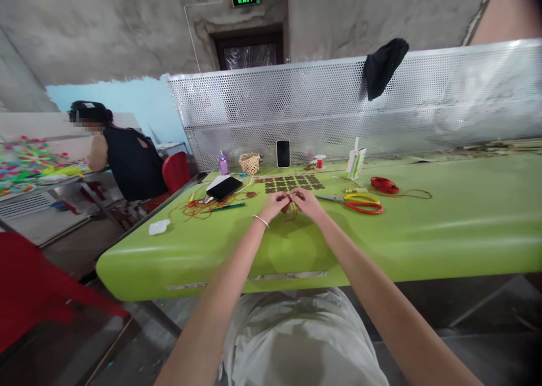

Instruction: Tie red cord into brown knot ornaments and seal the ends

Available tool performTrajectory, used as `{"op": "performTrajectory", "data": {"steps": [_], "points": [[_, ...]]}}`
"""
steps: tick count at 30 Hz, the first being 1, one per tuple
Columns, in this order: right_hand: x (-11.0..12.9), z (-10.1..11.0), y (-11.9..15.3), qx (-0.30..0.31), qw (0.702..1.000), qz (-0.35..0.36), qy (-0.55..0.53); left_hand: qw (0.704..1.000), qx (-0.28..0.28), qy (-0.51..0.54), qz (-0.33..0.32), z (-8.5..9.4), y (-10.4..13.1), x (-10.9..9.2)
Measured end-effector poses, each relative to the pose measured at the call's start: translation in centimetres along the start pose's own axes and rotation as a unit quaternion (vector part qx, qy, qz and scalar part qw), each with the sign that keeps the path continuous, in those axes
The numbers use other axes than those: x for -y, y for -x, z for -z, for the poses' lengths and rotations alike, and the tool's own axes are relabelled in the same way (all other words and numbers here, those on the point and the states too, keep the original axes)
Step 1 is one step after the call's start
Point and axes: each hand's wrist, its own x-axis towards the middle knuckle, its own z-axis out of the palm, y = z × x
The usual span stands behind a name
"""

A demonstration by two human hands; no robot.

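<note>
My left hand [275,205] and my right hand [306,201] meet over the green table, their fingertips pinched together on a thin red cord [291,216]. Loose ends of the cord hang down between the hands. Any small piece within the fingers is hidden. Just beyond lie rows of small brown flower-shaped pieces [292,183]. To the right of my right hand rest scissors [359,203] with orange and yellow handles. A bundle of red cord [384,185] lies farther right. Left of my left hand are a teal pen [224,207] and a tangle of orange-red cord [197,208].
A black tablet-like device [225,188], a white lid-like piece [159,227], a woven basket [249,163], a phone [283,153], a red spool [319,162] and a carton [355,163] stand or lie around. A perforated metal panel [271,104] backs the table [457,228]. A person [131,160] sits at left.
</note>
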Motion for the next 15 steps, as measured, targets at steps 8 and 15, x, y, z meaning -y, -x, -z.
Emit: {"op": "performTrajectory", "data": {"steps": [8, 15], "points": [[-0.10, -0.22, 0.05, 0.028, 0.998, -0.050, -0.041, 1.000, 0.002, -0.023, 0.007, 0.11, -0.31, 0.47], [-0.45, 0.05, -0.18, 0.072, 0.987, -0.123, -0.078, 1.000, 0.000, -0.028, -0.003, 0.06, -0.12, 0.08]]}}
